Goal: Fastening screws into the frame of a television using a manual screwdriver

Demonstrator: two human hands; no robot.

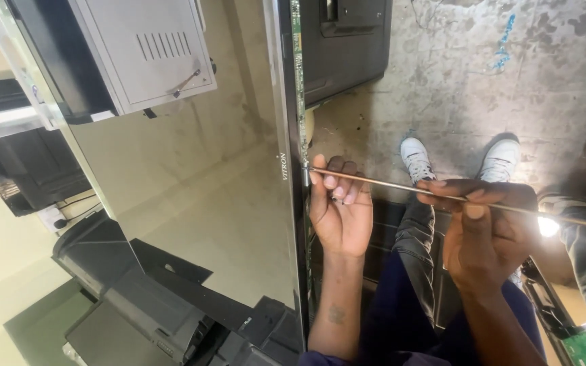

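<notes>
Head view: a left hand (339,213) curls shut around the exposed edge of an upright television (205,203), while the right hand (486,234) pinches a thin metal rod (401,186) whose tip meets that edge. Bare concrete floor (456,81) lies open beyond.

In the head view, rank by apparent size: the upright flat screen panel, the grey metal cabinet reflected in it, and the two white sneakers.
1. Upright glossy flat screen panel, largest by far.
2. Grey metal cabinet with vent slots, seen as a reflection.
3. The two white sneakers and look alike, so no order between them.
</notes>
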